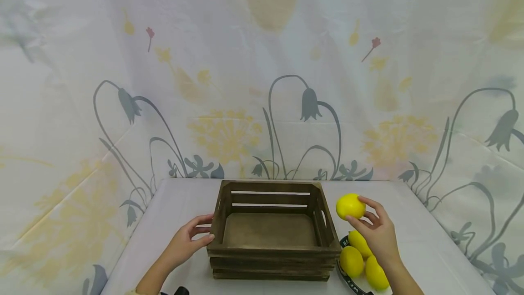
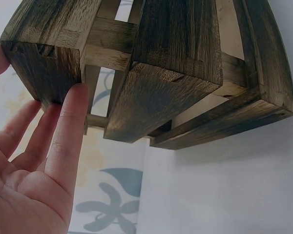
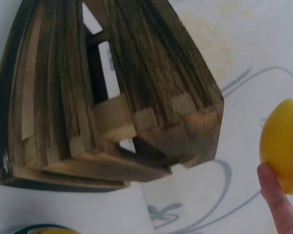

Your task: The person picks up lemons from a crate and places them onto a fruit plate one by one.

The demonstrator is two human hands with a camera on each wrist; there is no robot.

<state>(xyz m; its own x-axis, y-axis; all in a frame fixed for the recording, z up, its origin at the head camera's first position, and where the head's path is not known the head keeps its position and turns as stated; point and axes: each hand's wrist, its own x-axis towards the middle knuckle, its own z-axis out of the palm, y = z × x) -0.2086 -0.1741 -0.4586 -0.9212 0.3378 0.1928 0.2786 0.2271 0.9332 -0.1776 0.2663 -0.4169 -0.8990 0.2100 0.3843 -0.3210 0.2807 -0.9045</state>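
A dark brown slatted wooden crate (image 1: 270,255) stands on the white table with its inside bare. My left hand (image 1: 186,242) touches the crate's left side near the top edge; in the left wrist view the fingers (image 2: 71,131) lie along the upper slat, the thumb at its other edge. My right hand (image 1: 378,231) pinches a yellow lemon (image 1: 350,206) between thumb and fingertips, in the air right of the crate. In the right wrist view the lemon (image 3: 283,146) shows at the right edge, clear of the crate (image 3: 151,78).
Several more lemons (image 1: 351,261) lie on a dark-rimmed plate (image 1: 348,281) close to the crate's right side, under my right forearm. A flower-printed cloth (image 1: 245,81) hangs behind and beside the table. Some small black object (image 1: 181,291) shows at the bottom edge.
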